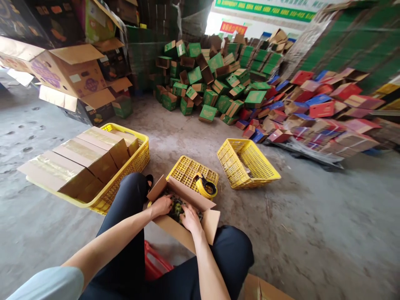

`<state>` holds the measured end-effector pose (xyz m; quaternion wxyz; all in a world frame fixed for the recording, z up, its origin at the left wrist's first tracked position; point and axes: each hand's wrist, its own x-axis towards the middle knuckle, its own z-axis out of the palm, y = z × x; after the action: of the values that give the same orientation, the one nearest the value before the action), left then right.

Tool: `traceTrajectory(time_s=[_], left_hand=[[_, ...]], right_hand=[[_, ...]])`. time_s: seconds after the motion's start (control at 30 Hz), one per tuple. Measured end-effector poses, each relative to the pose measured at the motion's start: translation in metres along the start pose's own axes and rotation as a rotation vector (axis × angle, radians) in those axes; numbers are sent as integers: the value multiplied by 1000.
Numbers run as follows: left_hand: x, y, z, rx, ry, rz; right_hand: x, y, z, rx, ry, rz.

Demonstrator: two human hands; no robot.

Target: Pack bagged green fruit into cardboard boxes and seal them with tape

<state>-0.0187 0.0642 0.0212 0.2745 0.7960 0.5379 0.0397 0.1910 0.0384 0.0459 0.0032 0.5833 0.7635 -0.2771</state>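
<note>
An open brown cardboard box [187,196] rests between my knees on an upturned yellow crate [187,168]. Dark green goods [178,207] fill it. My left hand [161,205] lies on the goods at the box's left side, fingers curled down into them. My right hand [190,217] presses on the goods at the near right, fingers bent inward. A yellow tape dispenser [206,186] sits on the crate just beyond the box's far flap.
A yellow crate [137,160] at left holds three taped cardboard boxes [81,160]. An empty tilted yellow crate [246,162] lies to the right. Piles of green boxes [215,79] and red and blue boxes [315,112] stand behind. A red object [154,262] sits under my legs.
</note>
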Motion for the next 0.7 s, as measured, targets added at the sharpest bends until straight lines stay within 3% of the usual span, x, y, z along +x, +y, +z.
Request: traceTrajectory(time_s=[0.23,0.47,0.7], left_hand=[[0,5,6,121,49,70],[-4,13,-3,131,45,60],[-12,13,-15,87,124,-45]], right_hand=[[2,-9,7,39,-34,-58],[7,-12,1,21,2,-16],[6,-11,0,-5,36,22]])
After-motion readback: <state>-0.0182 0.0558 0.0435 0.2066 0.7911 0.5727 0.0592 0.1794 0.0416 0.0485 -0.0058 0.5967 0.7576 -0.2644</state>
